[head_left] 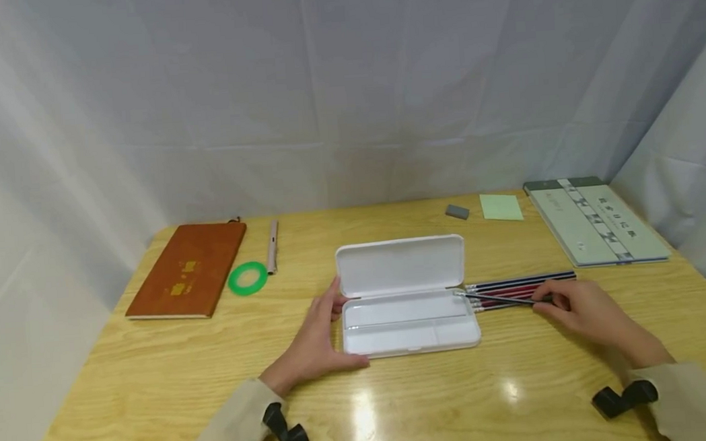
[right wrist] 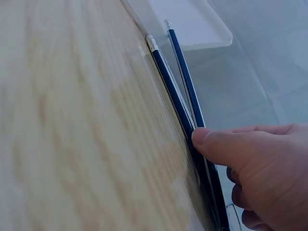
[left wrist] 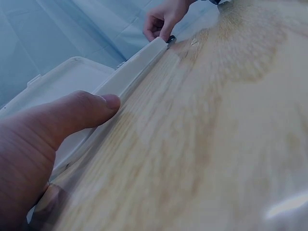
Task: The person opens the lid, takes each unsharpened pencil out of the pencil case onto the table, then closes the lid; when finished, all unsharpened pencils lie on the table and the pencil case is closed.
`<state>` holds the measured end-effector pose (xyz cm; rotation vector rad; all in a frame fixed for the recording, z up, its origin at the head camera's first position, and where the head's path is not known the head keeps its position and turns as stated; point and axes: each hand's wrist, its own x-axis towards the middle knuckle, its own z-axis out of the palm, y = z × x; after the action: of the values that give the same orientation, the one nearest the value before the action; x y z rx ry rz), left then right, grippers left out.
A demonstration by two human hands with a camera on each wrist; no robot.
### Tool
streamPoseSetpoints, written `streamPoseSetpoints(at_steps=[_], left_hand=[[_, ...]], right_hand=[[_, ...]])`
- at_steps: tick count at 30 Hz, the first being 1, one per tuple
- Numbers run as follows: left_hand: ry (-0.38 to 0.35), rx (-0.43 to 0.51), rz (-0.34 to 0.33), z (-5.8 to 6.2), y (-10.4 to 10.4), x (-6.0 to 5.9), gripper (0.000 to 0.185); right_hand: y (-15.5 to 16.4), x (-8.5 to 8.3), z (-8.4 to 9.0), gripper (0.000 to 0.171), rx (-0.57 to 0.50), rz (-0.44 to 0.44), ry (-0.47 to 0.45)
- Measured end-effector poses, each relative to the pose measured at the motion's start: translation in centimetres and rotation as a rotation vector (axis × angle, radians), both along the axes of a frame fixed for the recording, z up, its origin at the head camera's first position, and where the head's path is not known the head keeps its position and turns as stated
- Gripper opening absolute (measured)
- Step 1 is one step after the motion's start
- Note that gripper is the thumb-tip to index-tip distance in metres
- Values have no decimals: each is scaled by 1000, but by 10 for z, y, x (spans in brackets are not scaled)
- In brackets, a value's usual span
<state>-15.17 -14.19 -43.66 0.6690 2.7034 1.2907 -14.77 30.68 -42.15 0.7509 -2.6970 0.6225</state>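
Open white pencil case [head_left: 408, 311] at table [head_left: 401, 406] centre, lid up toward 12 o'clock. L hand [head_left: 318, 337] at case's 9 o'clock end, fingers fairly straight, thumb pressed vs near wall; no clamp on it. Bundle of pencils [head_left: 518, 290] at case's 3 o'clock, touching its corner, ends w/ metal ferrules toward case. R hand [head_left: 579, 308] pinches one pencil, thumb on top, fingers curled under.

Elsewhere: brown notebook [head_left: 189, 269], green tape ring [head_left: 248, 278], pen [head_left: 272, 245] at 10 o'clock; eraser [head_left: 457, 211], sticky note [head_left: 500, 207], grey book [head_left: 596, 227] at 1–2 o'clock.
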Motion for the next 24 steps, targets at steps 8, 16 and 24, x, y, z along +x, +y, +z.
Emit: streamPoseSetpoints(at_steps=[8, 16, 24], left_hand=[[-2, -4, -5, -2, 1, -1, 138], [-1, -3, 1, 0, 2, -2, 137], [8, -1, 0, 0, 1, -1, 138]], right_hand=[[16, 7, 1, 21, -28, -15, 29], [35, 19, -2, 20, -46, -37, -59], [27, 11, -2, 29, -95, -38, -61]])
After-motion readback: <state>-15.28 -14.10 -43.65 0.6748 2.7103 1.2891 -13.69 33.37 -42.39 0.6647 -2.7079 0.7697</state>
